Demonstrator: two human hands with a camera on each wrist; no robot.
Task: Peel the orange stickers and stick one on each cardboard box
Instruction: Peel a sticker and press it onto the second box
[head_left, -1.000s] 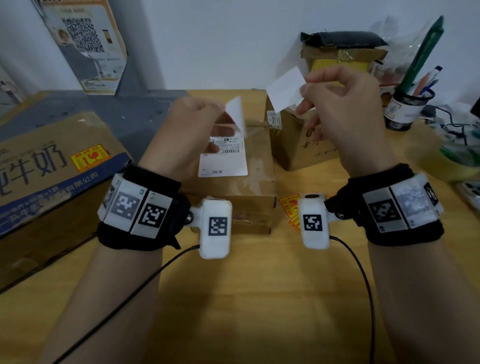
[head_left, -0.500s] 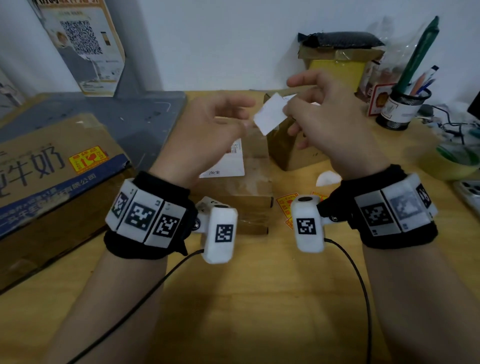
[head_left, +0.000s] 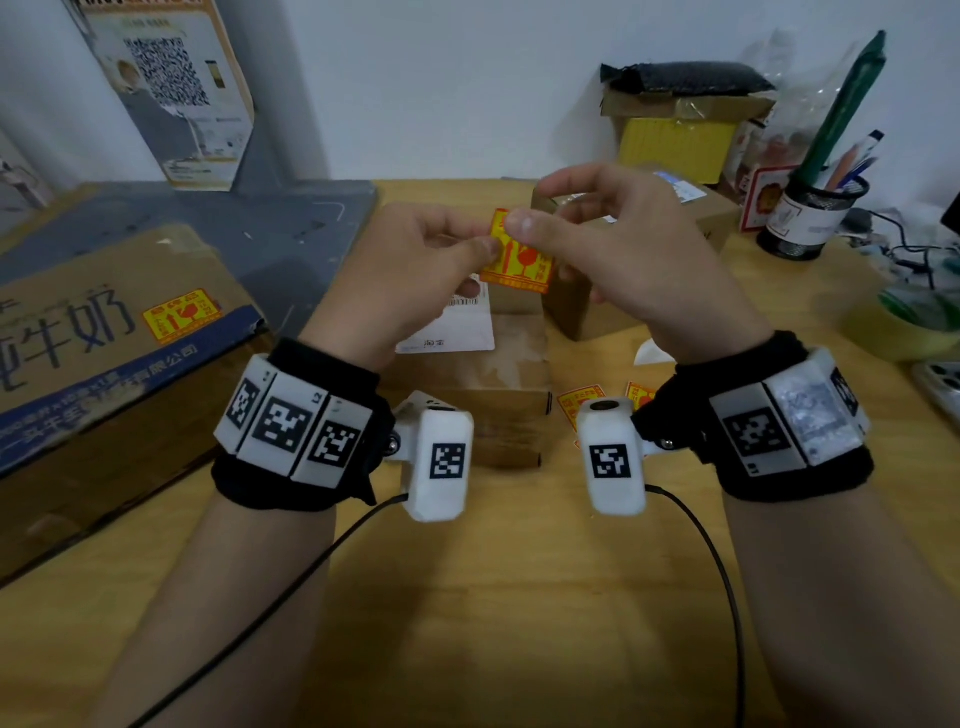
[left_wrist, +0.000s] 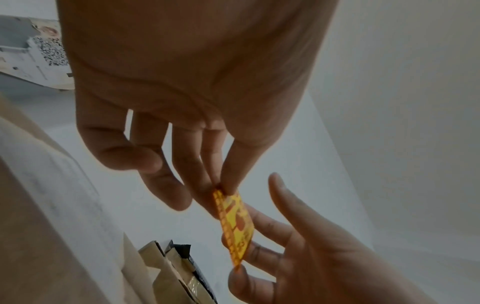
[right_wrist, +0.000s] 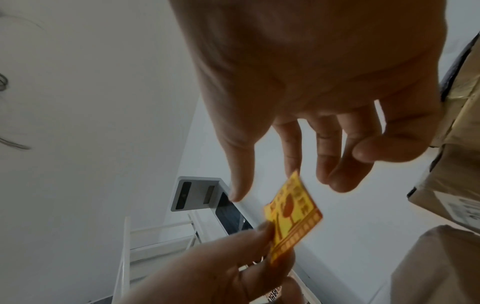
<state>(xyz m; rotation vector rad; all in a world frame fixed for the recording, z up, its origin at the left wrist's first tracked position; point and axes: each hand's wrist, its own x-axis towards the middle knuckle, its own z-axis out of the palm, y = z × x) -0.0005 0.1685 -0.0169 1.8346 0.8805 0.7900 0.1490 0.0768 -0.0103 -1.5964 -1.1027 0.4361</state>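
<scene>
Wooden tabletop (head_left: 498, 597) spreads under both raised hands, which share one orange sticker (head_left: 516, 260) in the air above the middle cardboard box (head_left: 483, 374). Left hand (head_left: 410, 275) pinches its left edge between thumb and fingertips; right hand (head_left: 628, 260) pinches its upper edge. Behind it stands a smaller cardboard box (head_left: 582, 306). More orange stickers (head_left: 579, 402) lie on the table beside the right wrist. At far left, the large box (head_left: 104, 364) already bears a sticker (head_left: 179, 315).
</scene>
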